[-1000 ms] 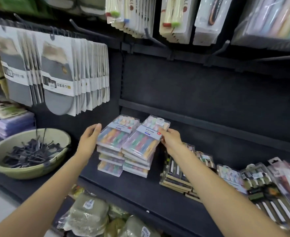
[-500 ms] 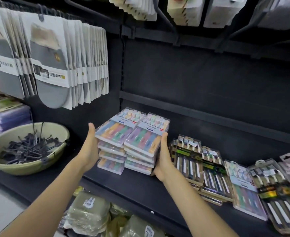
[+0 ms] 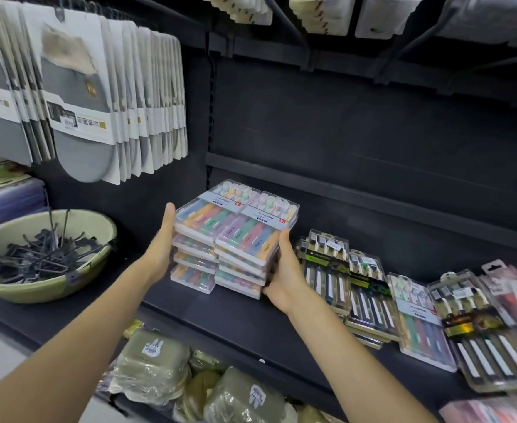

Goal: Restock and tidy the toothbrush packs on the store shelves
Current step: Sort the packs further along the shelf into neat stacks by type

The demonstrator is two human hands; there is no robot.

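At frame centre, the two side-by-side stacks of clear plastic packs of pastel toothbrushes [image 3: 235,236] sit on the black metal shelf [image 3: 235,319], as half a second ago. Left hand [image 3: 159,251] and right hand [image 3: 284,273] still press flat, straight-fingered, against the stacks' outer sides.

hands [image 3: 162,254] | moved from stack tops to outer sides | flat

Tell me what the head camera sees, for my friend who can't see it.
Two bare hands, left hand and right hand, press flat against both sides of two side-by-side stacks of clear plastic packs of pastel toothbrushes on a black metal shelf. Dark toothbrush packs lie to the right.
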